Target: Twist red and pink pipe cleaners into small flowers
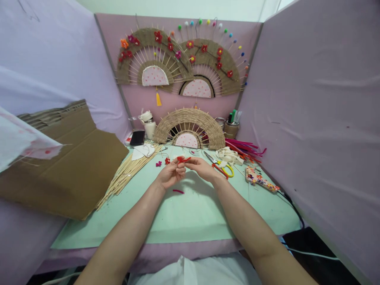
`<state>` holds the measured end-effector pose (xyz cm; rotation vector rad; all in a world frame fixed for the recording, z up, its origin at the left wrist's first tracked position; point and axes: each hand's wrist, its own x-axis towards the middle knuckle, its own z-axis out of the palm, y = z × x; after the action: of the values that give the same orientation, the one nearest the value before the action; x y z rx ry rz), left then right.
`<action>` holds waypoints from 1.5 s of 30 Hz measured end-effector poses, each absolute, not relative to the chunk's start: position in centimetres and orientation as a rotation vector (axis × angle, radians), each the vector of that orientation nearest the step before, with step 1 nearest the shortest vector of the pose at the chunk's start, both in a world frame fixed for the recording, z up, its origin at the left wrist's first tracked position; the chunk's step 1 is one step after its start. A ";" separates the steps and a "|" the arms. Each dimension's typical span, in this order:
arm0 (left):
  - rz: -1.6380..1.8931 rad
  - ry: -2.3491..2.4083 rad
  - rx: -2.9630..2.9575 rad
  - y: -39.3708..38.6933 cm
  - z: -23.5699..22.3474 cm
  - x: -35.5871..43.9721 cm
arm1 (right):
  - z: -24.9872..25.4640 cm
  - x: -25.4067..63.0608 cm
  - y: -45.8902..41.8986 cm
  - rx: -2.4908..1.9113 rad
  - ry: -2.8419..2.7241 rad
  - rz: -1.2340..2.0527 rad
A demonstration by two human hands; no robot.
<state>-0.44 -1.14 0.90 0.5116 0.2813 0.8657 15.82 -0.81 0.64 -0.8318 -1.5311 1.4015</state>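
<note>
Above the middle of the green table, both hands meet at a bent red pipe cleaner (185,160). My left hand (172,173) pinches its looped part between thumb and fingers. My right hand (202,168) comes in from the right, its fingertips closed on the other end. Just left of the hands lie a small red flower (168,161) and a magenta flower (158,164). A short magenta pipe cleaner piece (178,191) rests on the table below them. Scissors with yellow and red handles (222,168) lie close to my right hand.
A woven fan (190,114) stands behind the hands, with two decorated fans on the back panel. Thin sticks (127,174) and a cardboard sheet (59,174) are at left. A floral glue gun (259,180), pipe cleaners (243,148) and a pen cup (231,130) are at right.
</note>
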 end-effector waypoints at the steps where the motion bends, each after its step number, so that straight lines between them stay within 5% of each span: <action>1: 0.878 0.290 0.508 -1.1 0.9 -0.5 | 0.7 15.8 -0.8 -0.858 -1.539 1.347; 27: 0.909 0.501 0.619 -0.1 0.4 -1.6 | 1.4 16.6 -1.2 -1.069 -1.753 0.140; 35: 1.015 0.505 0.571 0.3 0.7 -1.9 | 1.5 16.4 -1.5 -1.120 -1.809 0.208; 45: 0.928 0.432 0.593 -0.1 0.9 -2.0 | 1.2 16.1 -0.8 -1.064 -1.769 0.726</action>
<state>-1.96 -0.12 0.90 0.5930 0.4322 0.9283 16.09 -0.85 1.16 -1.0637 -1.7686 0.7260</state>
